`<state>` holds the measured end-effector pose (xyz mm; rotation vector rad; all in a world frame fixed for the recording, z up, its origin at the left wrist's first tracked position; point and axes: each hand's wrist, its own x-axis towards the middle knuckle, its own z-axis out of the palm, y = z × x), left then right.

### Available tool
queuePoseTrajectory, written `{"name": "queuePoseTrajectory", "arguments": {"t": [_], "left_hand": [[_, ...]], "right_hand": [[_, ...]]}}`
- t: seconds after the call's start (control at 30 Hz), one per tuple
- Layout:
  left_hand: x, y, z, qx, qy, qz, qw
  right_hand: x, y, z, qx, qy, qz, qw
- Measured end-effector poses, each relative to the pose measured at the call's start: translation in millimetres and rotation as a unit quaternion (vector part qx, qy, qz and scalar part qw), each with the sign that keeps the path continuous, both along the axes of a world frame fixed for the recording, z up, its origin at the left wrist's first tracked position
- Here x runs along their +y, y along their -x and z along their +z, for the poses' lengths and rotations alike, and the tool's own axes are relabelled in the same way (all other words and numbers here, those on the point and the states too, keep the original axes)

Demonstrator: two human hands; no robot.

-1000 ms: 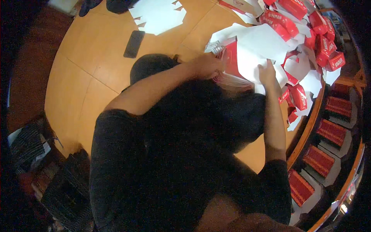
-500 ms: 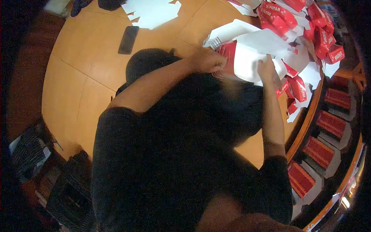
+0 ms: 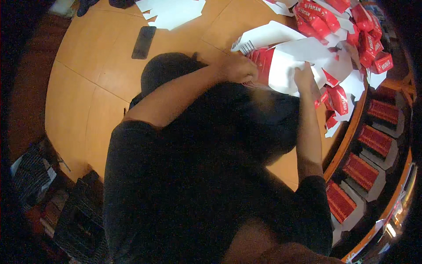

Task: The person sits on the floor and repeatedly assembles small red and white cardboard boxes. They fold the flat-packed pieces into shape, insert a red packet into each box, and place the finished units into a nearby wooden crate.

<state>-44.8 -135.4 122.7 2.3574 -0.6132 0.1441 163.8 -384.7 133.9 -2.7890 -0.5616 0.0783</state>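
Observation:
A flat red and white carton blank [image 3: 288, 66] lies over the wooden table [image 3: 101, 70] ahead of me. My left hand [image 3: 237, 68] is closed on its red left edge. My right hand [image 3: 306, 79] presses on its white right part, fingers curled over the edge. A heap of folded red and white cartons [image 3: 347, 26] lies just beyond and to the right of both hands. My dark shirt and dark hair hide the table right under my arms.
A black phone [image 3: 143, 42] lies on the table to the far left, with white sheets [image 3: 173, 11] behind it. Trays of packed red cartons [image 3: 373, 141] line the right. A dark bag [image 3: 83, 220] and clutter sit on the floor at lower left.
Both hands stay on the same carton blank; the view has shifted slightly, and the blank and the hands sit a little higher and further right in the picture.

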Motion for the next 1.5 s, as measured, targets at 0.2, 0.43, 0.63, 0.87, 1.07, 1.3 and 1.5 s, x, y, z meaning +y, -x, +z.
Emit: {"name": "queuePoseTrajectory", "arguments": {"t": [0.2,0.43,0.63,0.87,1.07,1.3,1.5], "left_hand": [[0.5,-1.9,2.2,0.027,-0.007,-0.009,1.0],[-0.2,0.9,6.9,0.004,-0.017,0.018,1.0],[-2.4,-5.3,3.4,0.0,0.0,-0.009,1.0],[-5.1,0.5,6.0,0.01,-0.064,0.016,0.998],[-2.9,1.8,12.6,-0.001,-0.059,-0.019,0.998],[1.3,5.3,-4.4,-0.155,-0.092,0.079,0.98],[4.2,-5.6,1.5,-0.107,-0.186,0.141,0.966]], "right_hand": [[-8.0,-14.5,-5.8,0.098,-0.061,-0.013,0.993],[-2.0,-12.5,-7.6,0.084,-0.041,-0.013,0.996],[-27.9,-34.9,-29.6,0.103,-0.094,0.02,0.99],[-7.0,-4.3,-2.2,-0.019,-0.004,0.03,0.999],[15.4,65.4,12.9,-0.059,-0.277,0.032,0.959],[103.0,124.9,55.5,-0.015,-0.037,0.143,0.989],[108.4,122.8,58.0,-0.035,0.009,0.157,0.987]]}}
